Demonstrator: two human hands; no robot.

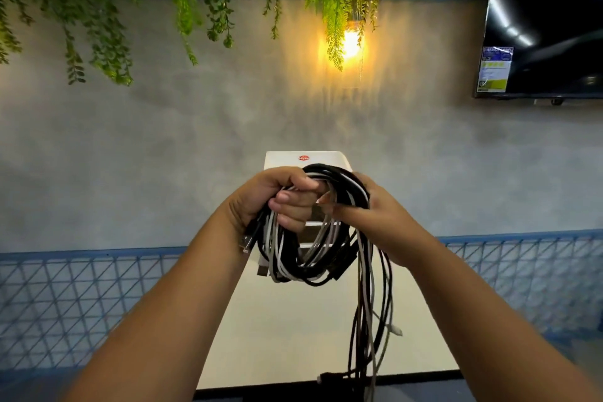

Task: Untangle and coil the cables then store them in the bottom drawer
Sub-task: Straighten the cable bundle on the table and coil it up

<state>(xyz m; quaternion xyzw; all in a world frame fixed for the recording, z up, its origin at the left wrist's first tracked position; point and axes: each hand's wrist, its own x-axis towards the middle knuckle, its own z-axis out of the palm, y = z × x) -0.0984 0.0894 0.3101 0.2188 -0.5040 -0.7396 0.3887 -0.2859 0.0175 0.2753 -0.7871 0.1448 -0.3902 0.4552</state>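
coil (313, 238) frame centre, before drawers (306, 160) | left hand (277, 199) fingers curled round loops, keeping them bundled | right hand (378, 215) pinches strand, feeding hanging tails (368, 320)

Red "Uniplas" logo (303, 158) on white drawer unit (326, 158); TV sticker (495, 69) unreadable

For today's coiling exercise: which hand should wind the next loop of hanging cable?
Probably the right hand: it touches the strands hanging loose below, while the left hand grips the coil.
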